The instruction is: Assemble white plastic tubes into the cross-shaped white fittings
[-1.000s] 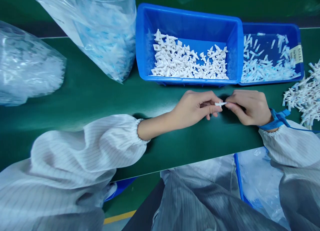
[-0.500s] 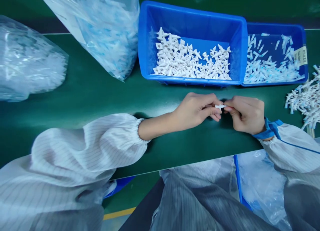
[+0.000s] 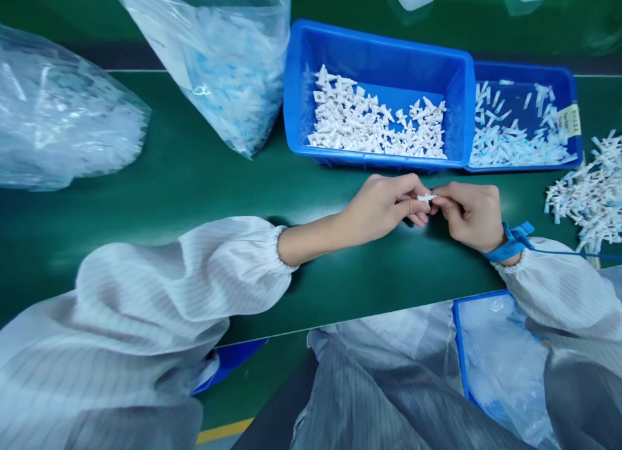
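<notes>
A small white plastic connector (image 3: 426,198) is pinched between the thumb and fingers of my left hand (image 3: 379,207). My right hand (image 3: 470,213) meets it from the other side, its thumb and forefinger closed at the connector's pointed right end. Whether a second small part sits between those right fingertips is hidden. Both hands are just above the green tabletop (image 3: 359,278), in front of a deep blue bin (image 3: 379,161). Loose white connectors (image 3: 359,122) of a like shape lie heaped in that bin. A blue wrist strap (image 3: 508,242) circles my right wrist.
A shallower blue tray (image 3: 522,74) holds slim white-and-blue pieces (image 3: 519,145). Right of it lies a pile of joined-looking parts (image 3: 590,194). Two clear bags, one with bluish pieces (image 3: 233,67) and one with whitish pieces (image 3: 68,119), stand left. An open blue container (image 3: 459,353) is by my lap.
The view has shifted slightly, so the bins sit lower and two white objects show more at the top. Both hands keep hold at the connector, with my right fingers still against its end.
</notes>
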